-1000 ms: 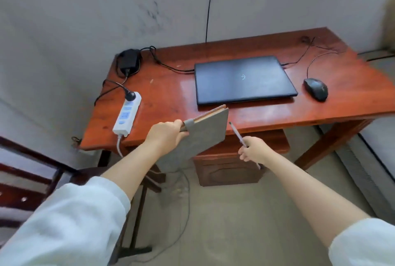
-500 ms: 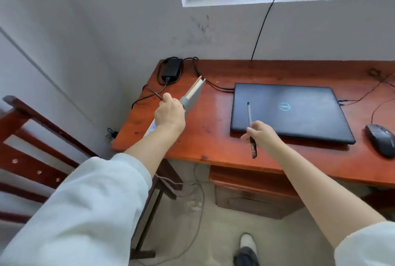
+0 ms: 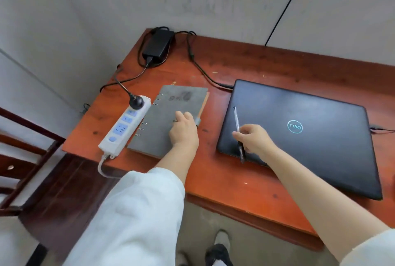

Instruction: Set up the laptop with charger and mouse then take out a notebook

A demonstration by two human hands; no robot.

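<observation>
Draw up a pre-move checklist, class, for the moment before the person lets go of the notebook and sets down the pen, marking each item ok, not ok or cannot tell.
1. Grey ring-bound notebook lies flat on the wooden desk: ok.
2. Notebook sits between the white power strip and the closed Dell laptop, overlapping neither: ok.
3. Left hand rests on the notebook cover: ok.
4. Right hand grips the pen over the laptop lid: ok.
5. Charger brick plugged into the strip, cable reaching the laptop's corner: ok.
6. Mouse connected: cannot tell, out of view.
</observation>
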